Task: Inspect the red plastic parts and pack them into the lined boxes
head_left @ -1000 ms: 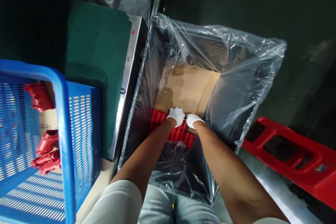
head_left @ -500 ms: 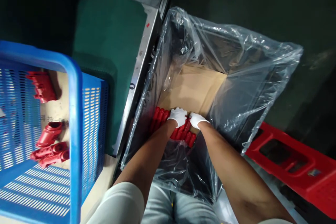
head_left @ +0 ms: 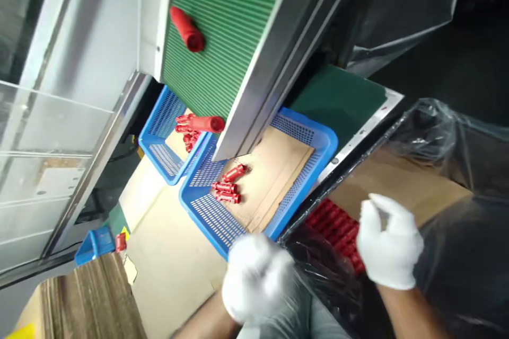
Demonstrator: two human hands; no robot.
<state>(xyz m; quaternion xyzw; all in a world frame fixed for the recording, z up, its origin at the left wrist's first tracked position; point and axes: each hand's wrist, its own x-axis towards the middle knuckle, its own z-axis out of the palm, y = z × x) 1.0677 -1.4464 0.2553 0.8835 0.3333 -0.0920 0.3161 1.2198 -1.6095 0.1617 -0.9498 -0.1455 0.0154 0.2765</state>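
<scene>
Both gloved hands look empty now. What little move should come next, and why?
Probably the left hand should reach to the blue basket for the loose red parts lying there. Both it and the right hand seem to hold nothing, and the lined box has only one row of red parts.

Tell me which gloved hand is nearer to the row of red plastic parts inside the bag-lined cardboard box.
The right. The right hand hovers just beside the row of red plastic parts, over the box. The left hand, blurred, is farther off, by the blue basket.
</scene>
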